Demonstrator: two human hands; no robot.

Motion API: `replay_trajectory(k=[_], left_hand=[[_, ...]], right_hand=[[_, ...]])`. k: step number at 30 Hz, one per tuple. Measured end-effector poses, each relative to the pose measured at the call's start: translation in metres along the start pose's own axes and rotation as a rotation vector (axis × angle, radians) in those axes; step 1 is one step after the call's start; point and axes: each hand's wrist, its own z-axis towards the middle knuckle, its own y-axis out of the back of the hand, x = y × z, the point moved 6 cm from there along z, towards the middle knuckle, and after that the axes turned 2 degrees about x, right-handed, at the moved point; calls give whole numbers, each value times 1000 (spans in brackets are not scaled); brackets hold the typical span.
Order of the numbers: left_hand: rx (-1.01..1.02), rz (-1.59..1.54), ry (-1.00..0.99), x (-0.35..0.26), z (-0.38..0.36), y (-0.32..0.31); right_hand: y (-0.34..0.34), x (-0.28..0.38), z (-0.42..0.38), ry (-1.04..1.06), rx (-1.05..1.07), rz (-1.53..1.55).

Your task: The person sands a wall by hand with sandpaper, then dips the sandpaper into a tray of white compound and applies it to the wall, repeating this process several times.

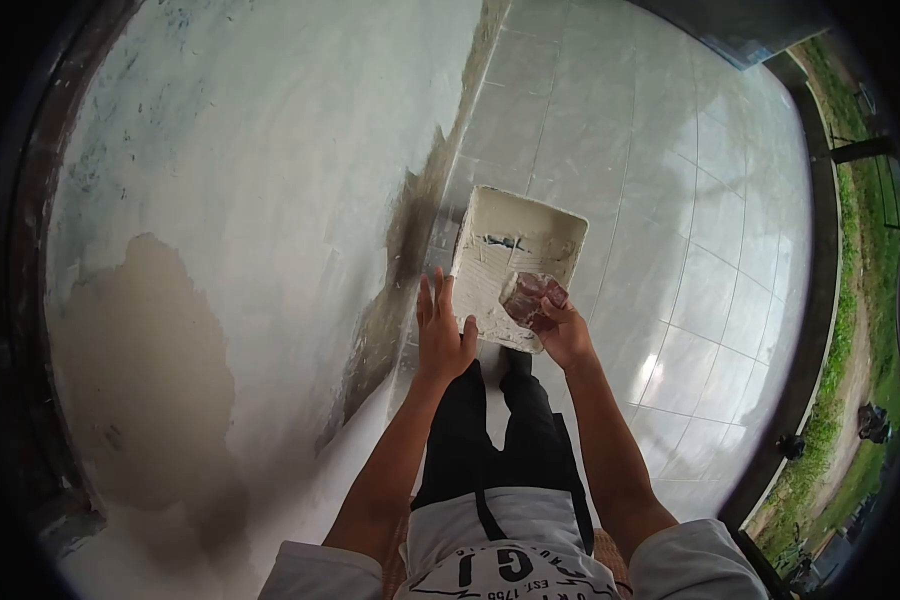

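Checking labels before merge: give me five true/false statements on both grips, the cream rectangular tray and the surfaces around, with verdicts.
1. The right hand's grip holds a reddish-brown flat piece. True.
2. The left hand's grip is closed around a wooden roller handle. False: it holds no tool, its fingers extended at the tray's left side.
3. Pale, thick paste coats the inside of the cream rectangular tray. True.
4. The floor is brown planks. False: it is glossy grey tile.
5. A tan irregular patch shows on the pale wall. True.
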Motion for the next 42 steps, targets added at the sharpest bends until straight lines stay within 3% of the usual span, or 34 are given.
replay_trajectory(k=[9, 16, 22, 24, 25, 29, 34, 42], left_hand=[[-392, 97, -89, -100, -40, 126], [-746, 312, -101, -162, -109, 245], [-1058, 531, 77, -192, -253, 335], [-1213, 590, 77, -197, -311, 357], [-1216, 635, 177, -199, -343, 366], [-1363, 691, 244, -211, -460, 395], [-1419, 906, 336, -250, -580, 432], [-1416, 1039, 507, -286, -722, 485]], right_hand=[[-145, 34, -49, -100, 519, 126], [-302, -3, -107, -206, 950, 3], [-402, -78, -224, -362, 1175, -92], [-421, -108, -254, -396, 1216, -107], [-429, -122, -277, -441, 1238, -115], [-453, -196, -358, -557, 1359, -118], [-471, -279, -474, -713, 1452, -100], [-511, -358, -610, -722, 1502, -146]])
